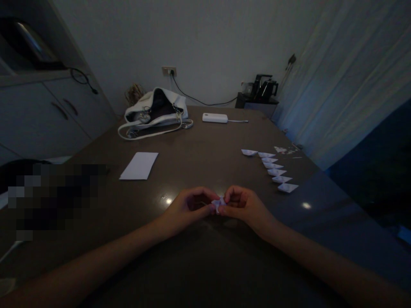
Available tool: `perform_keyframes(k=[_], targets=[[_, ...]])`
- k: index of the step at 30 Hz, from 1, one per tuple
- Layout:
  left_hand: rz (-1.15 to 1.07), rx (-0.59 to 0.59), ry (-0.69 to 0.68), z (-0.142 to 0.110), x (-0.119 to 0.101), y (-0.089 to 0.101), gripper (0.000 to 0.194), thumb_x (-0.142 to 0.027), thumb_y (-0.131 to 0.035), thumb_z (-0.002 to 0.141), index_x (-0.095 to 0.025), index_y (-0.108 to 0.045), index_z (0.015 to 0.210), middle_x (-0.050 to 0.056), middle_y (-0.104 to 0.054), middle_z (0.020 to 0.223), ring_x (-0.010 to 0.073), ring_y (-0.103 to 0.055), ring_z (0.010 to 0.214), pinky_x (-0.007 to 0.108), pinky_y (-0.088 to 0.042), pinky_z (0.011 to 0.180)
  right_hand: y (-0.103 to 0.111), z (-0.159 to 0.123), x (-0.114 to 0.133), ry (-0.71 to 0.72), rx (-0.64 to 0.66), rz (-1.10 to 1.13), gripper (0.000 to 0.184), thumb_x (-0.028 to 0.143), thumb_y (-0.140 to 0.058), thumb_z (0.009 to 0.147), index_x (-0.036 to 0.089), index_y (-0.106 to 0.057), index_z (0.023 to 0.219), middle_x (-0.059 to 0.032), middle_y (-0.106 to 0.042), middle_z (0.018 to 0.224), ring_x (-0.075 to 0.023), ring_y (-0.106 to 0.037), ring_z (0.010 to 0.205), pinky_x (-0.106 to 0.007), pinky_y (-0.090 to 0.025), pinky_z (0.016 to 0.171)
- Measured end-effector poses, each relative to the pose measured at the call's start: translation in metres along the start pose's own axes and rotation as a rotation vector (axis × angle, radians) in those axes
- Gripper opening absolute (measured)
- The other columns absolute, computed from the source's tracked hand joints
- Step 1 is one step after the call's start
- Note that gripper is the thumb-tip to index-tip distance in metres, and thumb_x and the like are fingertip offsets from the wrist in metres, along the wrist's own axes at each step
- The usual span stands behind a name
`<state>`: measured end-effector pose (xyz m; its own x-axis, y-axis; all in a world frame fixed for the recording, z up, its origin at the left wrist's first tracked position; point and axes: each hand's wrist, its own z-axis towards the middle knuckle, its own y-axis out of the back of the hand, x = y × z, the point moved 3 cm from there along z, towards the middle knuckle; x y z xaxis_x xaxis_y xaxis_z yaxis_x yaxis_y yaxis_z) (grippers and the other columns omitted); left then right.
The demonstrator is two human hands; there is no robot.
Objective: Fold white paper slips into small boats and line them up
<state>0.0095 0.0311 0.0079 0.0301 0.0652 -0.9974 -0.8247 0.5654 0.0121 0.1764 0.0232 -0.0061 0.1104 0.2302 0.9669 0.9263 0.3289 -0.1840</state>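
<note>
Above the table [192, 141], both hands [221, 205] pinching folded paper [218, 204]

My only view looks forward and down from the head, over the near bench [192, 147] to the wall [205, 47].

Home-like room | white handbag [156, 112] | kettle [267, 90] | cupboards [41, 111] | curtain [337, 77]

Both hands [216, 205] meet – thumbs and fingers pinching
</note>
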Motion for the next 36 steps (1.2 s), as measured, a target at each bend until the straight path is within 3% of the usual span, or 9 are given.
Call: perform_keyframes(k=[5, 10, 15, 19, 27, 32, 36], targets=[[0.007, -0.034, 0.138, 0.001, 0.007, -0.001, 0.023, -0.022, -0.07, 0.077, -0.011, -0.063, 0.096, 0.003, -0.067, 0.08, 0.0117, -0.063, 0.069, 0.023, -0.051, 0.066, -0.003, 0.001, -0.001, 0.044, -0.003, -0.054, 0.038, 0.021, -0.082, 0.06, 0.019, -0.047, 0.075, 0.0026, -0.066, 0.07, -0.0108, -0.066, 0.064, -0.021, -0.049, 0.059], [0.081, -0.013, 0.142, 0.001, 0.008, -0.002, 0.015, -0.024, -0.069, 0.078, -0.01, -0.068, 0.084, 0.002, -0.068, 0.074, 0.011, -0.062, 0.065, 0.02, -0.049, 0.062, -0.008, -0.003, 0.001, 0.081, -0.016, -0.153, 0.039, 0.02, -0.082, 0.06, 0.019, -0.046, 0.075, 0.0032, -0.063, 0.068, -0.0111, -0.063, 0.062, -0.021, -0.048, 0.056], [0.054, -0.062, 0.106, 0.001, 0.004, 0.001, 0.011, -0.022, -0.068, 0.078, -0.011, -0.067, 0.081, 0.001, -0.068, 0.07, 0.0096, -0.062, 0.062, 0.018, -0.047, 0.059, -0.012, -0.007, 0.004, 0.152, -0.011, -0.39, 0.02, 0.027, -0.069, 0.076, 0.017, -0.056, 0.087, -0.0017, -0.065, 0.078, -0.0134, -0.062, 0.069, -0.024, -0.048, 0.062], [0.012, -0.099, 0.085, 0.001, 0.002, 0.001, 0.011, -0.022, -0.069, 0.076, -0.012, -0.066, 0.077, 0.0, -0.066, 0.067, 0.0092, -0.06, 0.06, 0.018, -0.046, 0.058, -0.015, -0.009, 0.004, 0.135, 0.056, -0.561, 0.021, 0.034, -0.059, 0.084, 0.014, -0.063, 0.078, -0.0008, -0.059, 0.065, -0.0123, -0.056, 0.061, -0.023, -0.042, 0.054], [0.027, -0.071, 0.094, 0.0, 0.0, -0.003, 0.014, -0.026, -0.068, 0.078, -0.013, -0.065, 0.08, 0.001, -0.065, 0.071, 0.0111, -0.059, 0.065, 0.021, -0.045, 0.061, -0.014, -0.009, 0.005, 0.11, 0.098, -0.555, 0.022, 0.032, -0.061, 0.081, 0.015, -0.06, 0.068, 0.0029, -0.051, 0.057, -0.0094, -0.047, 0.053, -0.02, -0.034, 0.047], [0.132, -0.088, 0.082, -0.001, -0.003, -0.002, 0.015, -0.027, -0.066, 0.079, -0.013, -0.066, 0.073, 0.001, -0.065, 0.068, 0.0122, -0.058, 0.064, 0.022, -0.043, 0.059, -0.017, -0.011, 0.006, 0.132, 0.135, -0.585, 0.02, 0.029, -0.061, 0.081, 0.015, -0.059, 0.068, 0.0032, -0.049, 0.057, -0.0092, -0.046, 0.054, -0.02, -0.034, 0.048], [0.089, -0.104, 0.085, -0.002, -0.001, -0.001, 0.017, -0.029, -0.067, 0.078, -0.013, -0.066, 0.073, 0.001, -0.065, 0.068, 0.0119, -0.058, 0.064, 0.021, -0.043, 0.059, -0.018, -0.011, 0.01, 0.162, 0.13, -0.6, 0.02, 0.028, -0.061, 0.08, 0.015, -0.057, 0.066, 0.0033, -0.049, 0.057, -0.0092, -0.046, 0.054, -0.02, -0.034, 0.049]])
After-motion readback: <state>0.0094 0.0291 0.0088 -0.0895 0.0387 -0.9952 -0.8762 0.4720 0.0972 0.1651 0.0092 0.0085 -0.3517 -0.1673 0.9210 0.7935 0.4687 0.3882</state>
